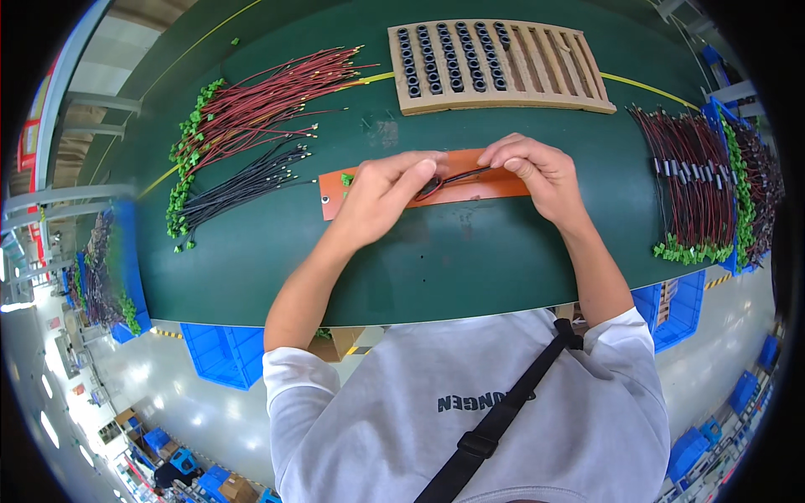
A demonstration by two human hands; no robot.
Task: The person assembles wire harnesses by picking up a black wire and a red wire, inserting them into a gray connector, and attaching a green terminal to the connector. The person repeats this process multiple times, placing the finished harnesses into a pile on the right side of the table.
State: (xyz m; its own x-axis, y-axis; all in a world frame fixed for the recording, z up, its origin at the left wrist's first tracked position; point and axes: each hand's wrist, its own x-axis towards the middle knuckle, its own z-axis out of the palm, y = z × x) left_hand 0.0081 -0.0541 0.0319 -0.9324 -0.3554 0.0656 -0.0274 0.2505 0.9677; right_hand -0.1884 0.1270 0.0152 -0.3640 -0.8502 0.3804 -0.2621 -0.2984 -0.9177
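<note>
Above an orange board on the green table, both my hands work on one cable of black and red wire. My left hand is closed, thumb against fingers, on a dark ring-like piece with the wires looped at it; the fingers partly hide it. My right hand pinches the cable's other stretch between thumb and fingertips, and the wire runs taut-looking between the hands. A green connector shows on the board beside my left hand.
A cardboard tray with rows of black rings lies at the back. Red wires and black wires with green connectors spread at left. Finished-looking cable bundles lie at right. Blue crates stand below the near edge.
</note>
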